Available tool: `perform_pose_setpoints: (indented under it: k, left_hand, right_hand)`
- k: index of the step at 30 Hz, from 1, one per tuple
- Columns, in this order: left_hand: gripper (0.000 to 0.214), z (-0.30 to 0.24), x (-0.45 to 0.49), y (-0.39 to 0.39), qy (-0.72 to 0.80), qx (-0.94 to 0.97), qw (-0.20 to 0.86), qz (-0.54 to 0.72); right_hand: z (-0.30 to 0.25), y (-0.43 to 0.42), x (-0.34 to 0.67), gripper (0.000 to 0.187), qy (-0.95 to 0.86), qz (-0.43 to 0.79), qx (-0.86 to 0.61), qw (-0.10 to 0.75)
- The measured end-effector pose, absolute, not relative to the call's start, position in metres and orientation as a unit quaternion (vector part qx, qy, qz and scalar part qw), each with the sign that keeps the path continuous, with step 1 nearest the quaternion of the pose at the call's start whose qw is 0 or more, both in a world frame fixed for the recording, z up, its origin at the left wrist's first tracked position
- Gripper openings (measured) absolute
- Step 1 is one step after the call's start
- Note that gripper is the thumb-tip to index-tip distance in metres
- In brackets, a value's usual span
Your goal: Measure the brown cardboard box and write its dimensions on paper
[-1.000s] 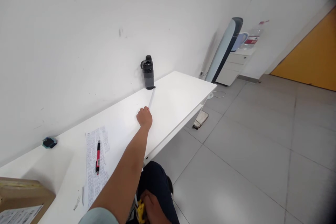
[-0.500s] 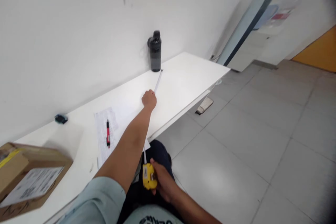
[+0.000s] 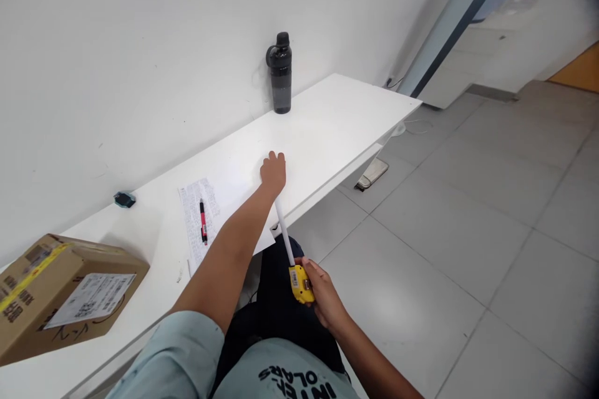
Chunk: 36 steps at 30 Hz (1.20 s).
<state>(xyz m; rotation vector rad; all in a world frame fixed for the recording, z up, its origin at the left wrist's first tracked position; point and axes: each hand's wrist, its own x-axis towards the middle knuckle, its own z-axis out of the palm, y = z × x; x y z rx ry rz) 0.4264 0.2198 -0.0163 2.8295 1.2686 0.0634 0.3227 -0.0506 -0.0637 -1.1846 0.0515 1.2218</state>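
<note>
My left hand (image 3: 274,172) rests on the white table (image 3: 337,118), knuckles up and fingers curled down over the end of a white tape blade (image 3: 283,230). The blade runs back from that hand, over the table's front edge, to a yellow tape measure case (image 3: 299,283). My right hand (image 3: 324,298) grips that case above my lap. A black water bottle (image 3: 279,75) stands against the wall, well beyond my left hand and apart from the tape.
A printed sheet (image 3: 193,212) with a red pen (image 3: 203,222) on it lies left of my arm. A cardboard box (image 3: 60,293) sits at the near left, a small teal object (image 3: 124,199) by the wall. Grey floor tiles and a white cabinet (image 3: 472,68) lie to the right.
The tape blade reached the bottle before; its end is now under my left hand. My right hand has lifted the yellow case up and right. The view has tilted down.
</note>
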Motion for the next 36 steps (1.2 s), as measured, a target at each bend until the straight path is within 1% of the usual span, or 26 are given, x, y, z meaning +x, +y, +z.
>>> perform_pose_setpoints:
  k: [4, 8, 14, 17, 21, 28, 32, 36]
  left_hand:
    - [0.035, -0.016, 0.423, 0.213, 0.406, 0.913, 0.027, 0.023]
    - [0.039, -0.017, 0.415, 0.211, 0.397, 0.917, 0.025, 0.04]
    - [0.034, -0.017, 0.411, 0.211, 0.411, 0.908, 0.006, 0.086]
    - [0.029, -0.017, 0.412, 0.212, 0.467, 0.876, -0.004, 0.122]
    - [0.032, -0.021, 0.412, 0.216, 0.533, 0.835, 0.014, 0.134]
    - [0.035, -0.016, 0.406, 0.215, 0.515, 0.844, 0.035, 0.147]
    - [0.038, -0.01, 0.402, 0.214, 0.505, 0.85, 0.036, 0.144]
    - [0.034, -0.009, 0.4, 0.212, 0.446, 0.887, 0.035, 0.116]
  right_hand:
    - [-0.06, -0.048, 0.335, 0.06, 0.015, 0.533, -0.501, 0.681]
    - [-0.061, -0.04, 0.337, 0.058, 0.001, 0.539, -0.49, 0.685]
    - [-0.064, -0.03, 0.331, 0.059, 0.017, 0.545, -0.479, 0.688]
    - [-0.063, -0.029, 0.33, 0.058, 0.017, 0.549, -0.476, 0.686]
    - [-0.061, -0.027, 0.329, 0.055, 0.023, 0.548, -0.482, 0.683]
    - [-0.059, -0.023, 0.322, 0.06, 0.005, 0.534, -0.492, 0.688]
    - [-0.062, -0.022, 0.32, 0.06, -0.015, 0.533, -0.49, 0.69]
    - [-0.063, -0.017, 0.327, 0.061, -0.013, 0.512, -0.491, 0.705]
